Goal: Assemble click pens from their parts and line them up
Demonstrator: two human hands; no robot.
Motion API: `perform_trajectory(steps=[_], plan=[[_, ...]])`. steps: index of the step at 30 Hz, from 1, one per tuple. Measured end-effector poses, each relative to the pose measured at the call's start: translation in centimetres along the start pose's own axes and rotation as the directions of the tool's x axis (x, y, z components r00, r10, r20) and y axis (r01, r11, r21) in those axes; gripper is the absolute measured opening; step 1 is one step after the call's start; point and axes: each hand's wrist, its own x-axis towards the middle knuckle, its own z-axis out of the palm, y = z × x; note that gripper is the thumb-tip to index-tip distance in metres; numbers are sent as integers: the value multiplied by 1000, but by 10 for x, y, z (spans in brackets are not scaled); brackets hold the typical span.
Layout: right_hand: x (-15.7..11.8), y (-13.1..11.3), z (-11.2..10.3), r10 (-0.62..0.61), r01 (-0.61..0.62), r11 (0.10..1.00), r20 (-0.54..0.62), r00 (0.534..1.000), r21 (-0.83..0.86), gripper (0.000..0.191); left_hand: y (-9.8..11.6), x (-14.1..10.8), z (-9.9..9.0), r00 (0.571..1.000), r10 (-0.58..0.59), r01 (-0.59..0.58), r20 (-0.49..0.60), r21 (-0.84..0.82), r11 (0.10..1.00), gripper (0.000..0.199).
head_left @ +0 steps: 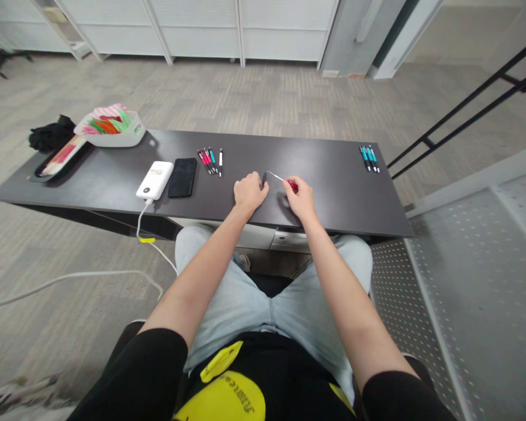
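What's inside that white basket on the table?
The white basket holds green and orange pieces, with pink-striped material at the back; whatever lies beneath them is covered.

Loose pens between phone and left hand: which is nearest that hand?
The white pen: it lies apart, to the right of the red pens and teal pen, closest to the left hand.

Before you: dark surface [342,190]. On it, left to right: black tray [75,163], white basket [119,139], white power bank [155,179], black phone [182,178], pink-and-teal pens [207,160], 3 teal pens [369,158].
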Motion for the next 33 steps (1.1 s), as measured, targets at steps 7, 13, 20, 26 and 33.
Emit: perform_trajectory(steps=[7, 13, 20, 26, 33], plan=[[0, 3, 0, -12, 12, 1000, 9, 1000, -13, 38, 0, 2, -8, 996, 10, -16, 89, 65, 998, 29], [-1, 5, 0, -23, 23, 1000, 12, 1000, -10, 38, 1, 4, -9, 995, 12, -21, 99, 87, 996, 29], [-1, 5, 0, -17, 18, 1000, 22, 1000, -17, 33, 1, 4, -5, 999, -28, 26, 47, 34, 999, 31], [-1, 5, 0, -6, 6, 1000, 33, 999, -25, 31, -2, 2, -19, 993, -96, 88, 72, 114, 990, 23], [-2, 4, 2, -12, 13, 999, 25, 1000, -32, 25, 7, 1, -34, 976, -135, 78, 168, 307, 948, 29]])
